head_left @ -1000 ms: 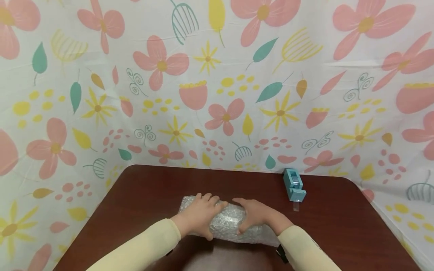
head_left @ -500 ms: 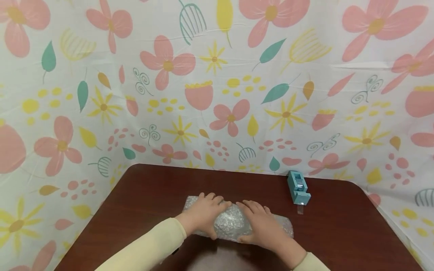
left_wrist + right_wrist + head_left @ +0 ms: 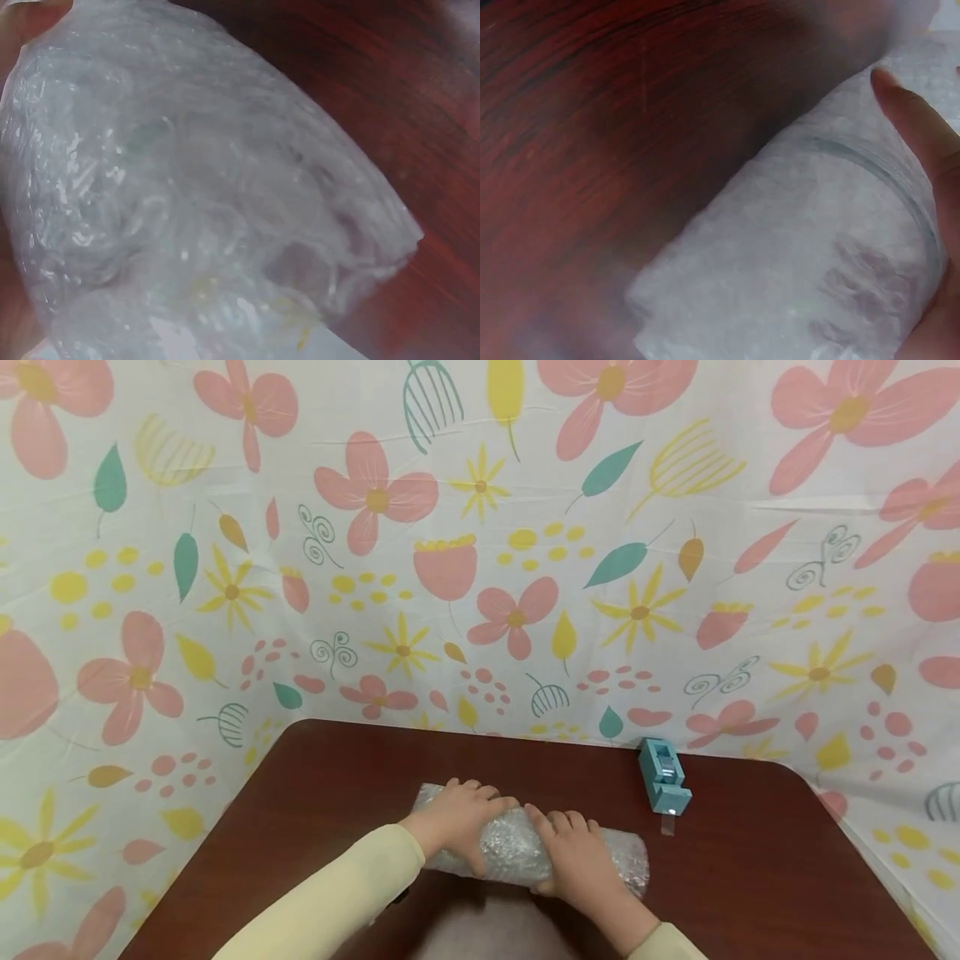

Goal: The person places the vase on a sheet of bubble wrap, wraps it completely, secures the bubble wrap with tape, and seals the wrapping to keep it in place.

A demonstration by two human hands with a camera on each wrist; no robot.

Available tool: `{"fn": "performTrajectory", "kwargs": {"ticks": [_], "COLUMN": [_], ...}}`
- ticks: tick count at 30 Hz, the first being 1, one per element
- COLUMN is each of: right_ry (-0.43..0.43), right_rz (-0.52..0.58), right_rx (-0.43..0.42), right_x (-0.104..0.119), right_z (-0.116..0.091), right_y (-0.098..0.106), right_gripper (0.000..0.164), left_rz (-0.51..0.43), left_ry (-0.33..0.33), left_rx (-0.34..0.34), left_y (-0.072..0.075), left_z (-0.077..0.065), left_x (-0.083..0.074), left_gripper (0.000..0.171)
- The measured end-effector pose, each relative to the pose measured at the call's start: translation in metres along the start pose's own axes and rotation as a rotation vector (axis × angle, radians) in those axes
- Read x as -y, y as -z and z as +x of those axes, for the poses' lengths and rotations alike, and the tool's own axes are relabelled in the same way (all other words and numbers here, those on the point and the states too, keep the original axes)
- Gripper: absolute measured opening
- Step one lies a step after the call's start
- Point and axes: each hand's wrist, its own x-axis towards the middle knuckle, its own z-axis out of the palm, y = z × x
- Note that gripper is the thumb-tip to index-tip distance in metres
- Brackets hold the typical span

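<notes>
A roll-shaped bundle of clear bubble wrap (image 3: pixel 513 850) lies crosswise near the front of the dark red-brown table. My left hand (image 3: pixel 459 820) grips it left of the middle, fingers over the far side and thumb on the near side. Right of the middle, my right hand (image 3: pixel 581 860) holds it in the same way. In the left wrist view the loose, crumpled end of the bubble wrap (image 3: pixel 187 187) fills most of the picture. A curved glassy rim (image 3: pixel 881 174) shows through the wrap in the right wrist view, beside the right thumb (image 3: pixel 911 112).
A blue tape dispenser (image 3: pixel 664 781) stands at the back right of the table (image 3: pixel 337 785), a short strip of clear tape (image 3: pixel 667 825) hanging from its front. Behind the table hangs a flower-patterned cloth (image 3: pixel 480 568).
My right hand has turned and moved right along the bundle, its fingers now laid over the top, and the bundle's right end has come into sight. The left hand keeps its grip.
</notes>
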Motion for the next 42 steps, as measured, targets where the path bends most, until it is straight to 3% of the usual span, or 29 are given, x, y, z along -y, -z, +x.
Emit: {"fn": "performTrajectory", "kwargs": {"ticks": [9,14,18,23,30,34,39,42], "right_ry": [-0.050,-0.034,-0.022,-0.017,0.001,-0.009,-0.016,-0.039], "right_rz": [0.085,0.146,0.187,0.182,0.195,0.243,0.291,0.306], "right_rx": [0.027,0.033,0.049,0.051,0.039,0.086,0.130,0.161], "right_x": [-0.005,-0.006,-0.007,-0.008,-0.013,-0.017,-0.020,-0.022], "right_z": [0.002,0.004,0.009,0.014,0.020,0.025,0.032,0.033], "right_y": [0.000,0.001,0.002,0.001,0.006,0.008,0.005,0.004], "right_gripper": [0.104,0.100,0.097,0.095,0.092,0.091,0.091,0.092], "left_rz": [-0.056,-0.100,-0.094,-0.049,0.101,0.175,0.317,0.349], "left_ry": [0.015,0.028,0.019,0.008,-0.016,-0.034,-0.008,-0.003], "left_rx": [0.087,0.079,0.002,-0.159,-0.350,-0.384,-0.400,-0.407], "left_y": [0.005,0.003,-0.006,-0.019,-0.025,-0.031,-0.040,-0.045], "left_z": [0.006,0.004,-0.004,-0.020,-0.031,-0.030,-0.028,-0.025], "left_x": [-0.004,0.000,0.003,0.003,-0.006,-0.011,-0.012,-0.013], "left_gripper": [0.111,0.111,0.107,0.103,0.110,0.114,0.121,0.121]}}
